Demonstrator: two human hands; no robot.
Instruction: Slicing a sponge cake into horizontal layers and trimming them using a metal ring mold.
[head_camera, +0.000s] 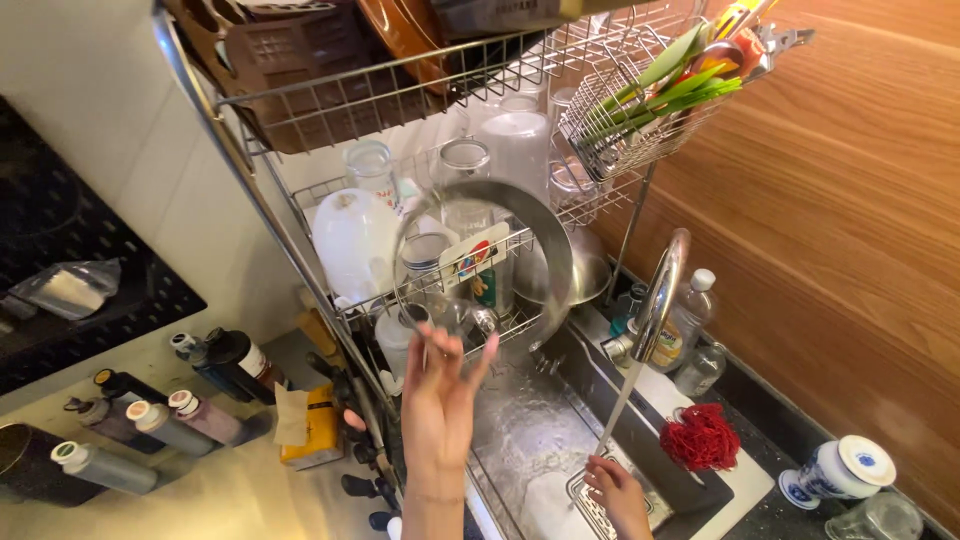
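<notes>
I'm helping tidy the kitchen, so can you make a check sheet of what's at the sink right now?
Surface: steel sink, wet, water running from the tap.
Job's things: glass lid with a metal rim, held up in front of the dish rack.
Clutter: bottles on the counter, red scrubber, blue-and-white jar.
Hands: left hand raised, holding the lid; right hand down in the sink at the drain strainer.
Cables: nothing seen.
Surroundings: wooden wall panel, glasses and utensils in the rack.
</notes>
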